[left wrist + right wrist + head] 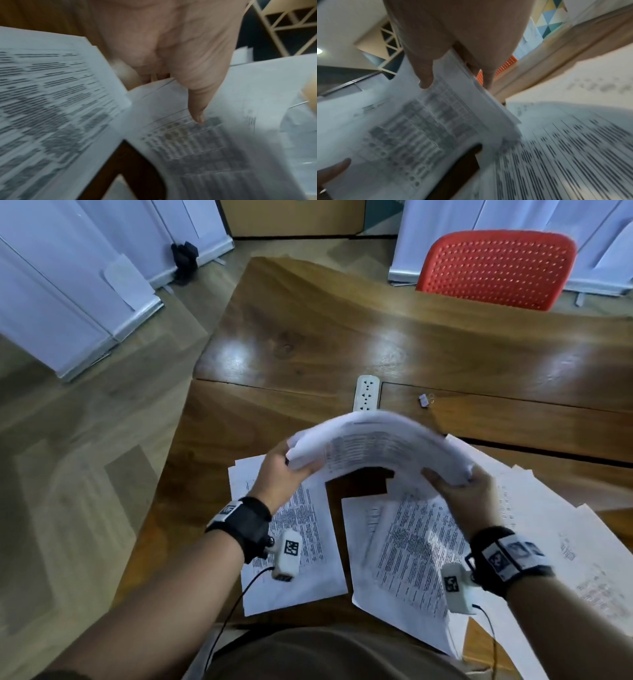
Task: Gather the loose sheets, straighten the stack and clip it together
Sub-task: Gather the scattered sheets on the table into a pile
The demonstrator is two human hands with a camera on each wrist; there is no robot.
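Note:
Both hands hold a bundle of printed sheets (376, 445) in the air above the table, bowed upward in the middle. My left hand (284, 470) pinches its left end, thumb on the underside (197, 108). My right hand (459, 484) grips the right end, thumb (424, 75) on the printed face and fingers behind. More loose sheets lie flat on the wooden table (308, 344): one under my left wrist (308, 542), a fanned pile (404, 559) under my right wrist, others (548, 525) at the right. A small binder clip (424, 399) lies further back on the table.
A white power strip (367, 393) sits in the table's middle, just beyond the held bundle. A red perforated chair (496, 268) stands at the far side. White panels (68, 285) lean along the floor at the left. The table's left edge runs close to my left arm.

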